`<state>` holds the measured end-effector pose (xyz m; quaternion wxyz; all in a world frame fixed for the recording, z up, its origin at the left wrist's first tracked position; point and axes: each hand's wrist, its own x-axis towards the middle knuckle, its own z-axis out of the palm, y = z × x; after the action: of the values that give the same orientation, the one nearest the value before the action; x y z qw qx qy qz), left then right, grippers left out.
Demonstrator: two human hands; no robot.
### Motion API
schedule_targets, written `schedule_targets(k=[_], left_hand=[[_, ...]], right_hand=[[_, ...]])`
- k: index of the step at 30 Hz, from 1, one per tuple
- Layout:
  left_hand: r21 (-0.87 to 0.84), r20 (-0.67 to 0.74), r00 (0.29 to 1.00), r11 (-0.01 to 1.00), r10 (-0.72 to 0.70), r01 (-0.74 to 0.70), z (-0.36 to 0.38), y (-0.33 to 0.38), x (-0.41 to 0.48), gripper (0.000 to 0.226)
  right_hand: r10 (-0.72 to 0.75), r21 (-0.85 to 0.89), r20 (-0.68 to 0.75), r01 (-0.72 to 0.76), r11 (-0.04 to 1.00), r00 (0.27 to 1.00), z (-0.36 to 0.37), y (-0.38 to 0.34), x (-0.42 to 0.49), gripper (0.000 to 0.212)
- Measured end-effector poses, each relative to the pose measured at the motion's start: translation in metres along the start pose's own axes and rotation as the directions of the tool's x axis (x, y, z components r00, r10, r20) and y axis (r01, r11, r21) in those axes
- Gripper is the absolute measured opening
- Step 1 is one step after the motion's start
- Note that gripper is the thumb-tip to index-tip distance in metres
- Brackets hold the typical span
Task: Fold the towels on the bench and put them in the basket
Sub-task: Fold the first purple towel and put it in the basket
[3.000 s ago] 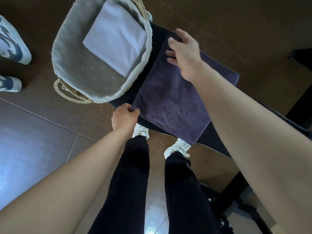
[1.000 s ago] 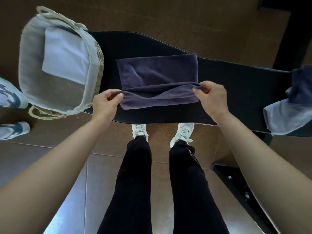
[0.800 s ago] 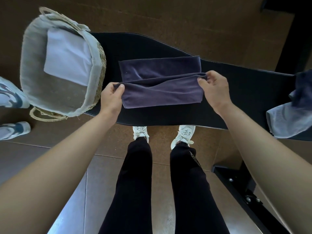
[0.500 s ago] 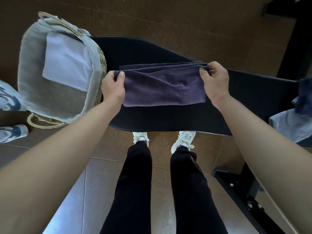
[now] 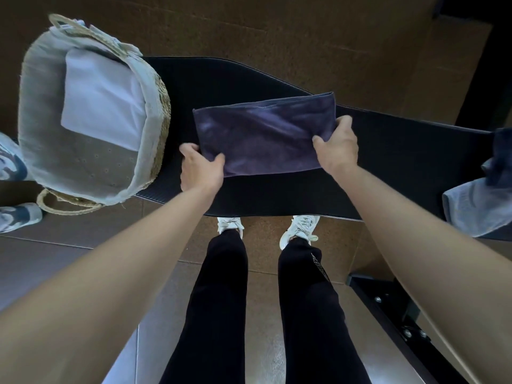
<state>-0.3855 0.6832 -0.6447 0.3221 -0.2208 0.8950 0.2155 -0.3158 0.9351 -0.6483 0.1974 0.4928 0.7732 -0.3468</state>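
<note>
Folded purple towel (image 5: 263, 137) lies mid-bench (image 5: 388, 167). L hand (image 5: 201, 169) pinches its 7 o'clock corner, R hand (image 5: 336, 146) grips its 3 o'clock edge. At 9 o'clock: basket (image 5: 151, 87) w/ white towel (image 5: 102, 106) inside.

Dim, warm indoor light. The glossy floor (image 5: 266, 353) throws back pale glare at 6 and 8 o'clock. Wide-angle distortion bows the dark, detail-poor worktop (image 5: 235, 84); the frame's edges look soft.
</note>
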Motion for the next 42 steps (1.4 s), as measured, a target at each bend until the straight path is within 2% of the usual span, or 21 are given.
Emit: schedule_targets(k=[3, 7, 9, 11, 13, 14, 16, 18, 20, 24, 28, 31, 34, 37, 42], left_hand=[[-0.039, 0.024, 0.999, 0.999, -0.032, 0.033, 0.002, -0.007, -0.001, 0.044], [-0.011, 0.109, 0.994, 1.000, 0.007, -0.006, -0.007, -0.015, 0.003, 0.022], [0.017, 0.120, 0.993, 1.000, 0.018, -0.021, -0.011, -0.020, 0.001, 0.016], [0.011, 0.130, 0.991, 0.999, 0.041, -0.042, -0.011, -0.024, -0.003, 0.014], [-0.042, 0.147, 0.988, 0.998, 0.047, -0.042, -0.011, -0.025, -0.004, 0.010], [-0.081, 0.157, 0.987, 0.996, 0.043, -0.031, -0.011, -0.025, -0.005, 0.009], [-0.183, 0.180, 0.983, 0.983, 0.038, -0.005, -0.013, -0.023, -0.005, 0.011], [-0.278, 0.198, 0.979, 0.961, 0.046, 0.011, -0.014, -0.021, -0.005, 0.022], [-0.334, 0.219, 0.975, 0.942, 0.037, 0.040, -0.015, -0.020, -0.005, 0.029], [-0.299, 0.251, 0.968, 0.952, 0.017, 0.060, -0.013, -0.021, -0.003, 0.028], [-0.222, 0.213, 0.976, 0.975, 0.040, 0.008, -0.012, -0.029, 0.000, 0.017], [-0.298, 0.226, 0.974, 0.954, 0.026, 0.043, -0.011, -0.033, 0.004, 0.033], [-0.386, 0.238, 0.971, 0.920, 0.033, 0.063, -0.009, -0.028, 0.002, 0.052], [-0.413, 0.148, 0.989, 0.910, 0.024, 0.040, -0.005, -0.022, 0.003, 0.062], [-0.424, 0.027, 0.998, 0.905, 0.060, -0.043, -0.004, -0.019, 0.005, 0.048]], right_hand=[[0.064, -0.005, 0.045, -0.064, 0.998, 0.997, 0.003, 0.006, -0.007, 0.033], [0.126, 0.009, 0.080, -0.127, 0.992, 0.989, 0.003, 0.028, -0.019, 0.027], [0.143, -0.029, 0.041, -0.142, 0.989, 0.989, 0.005, 0.040, -0.033, 0.030], [0.050, -0.098, -0.131, -0.063, 0.993, 0.990, 0.008, 0.049, -0.050, 0.032], [-0.145, -0.123, -0.243, 0.118, 0.985, 0.959, 0.013, 0.050, -0.064, 0.028], [-0.245, -0.112, -0.223, 0.225, 0.968, 0.943, 0.018, 0.047, -0.068, 0.024], [-0.417, -0.055, -0.069, 0.414, 0.909, 0.906, 0.031, 0.037, -0.074, 0.019], [-0.486, -0.009, 0.105, 0.490, 0.872, 0.868, 0.042, 0.023, -0.075, 0.022], [-0.507, -0.049, 0.183, 0.523, 0.851, 0.842, 0.051, 0.008, -0.068, 0.027], [-0.538, -0.189, 0.228, 0.579, 0.793, 0.811, 0.055, -0.022, -0.048, 0.039], [-0.619, -0.209, 0.205, 0.651, 0.729, 0.759, 0.050, -0.033, -0.035, 0.052], [-0.623, -0.175, 0.150, 0.641, 0.748, 0.768, 0.043, -0.024, -0.034, 0.054], [-0.617, -0.224, 0.084, 0.618, 0.754, 0.783, 0.036, -0.002, -0.043, 0.056], [-0.570, -0.273, 0.176, 0.596, 0.755, 0.802, 0.033, 0.021, -0.053, 0.062], [-0.562, -0.334, 0.306, 0.640, 0.692, 0.768, 0.033, 0.035, -0.061, 0.071]])
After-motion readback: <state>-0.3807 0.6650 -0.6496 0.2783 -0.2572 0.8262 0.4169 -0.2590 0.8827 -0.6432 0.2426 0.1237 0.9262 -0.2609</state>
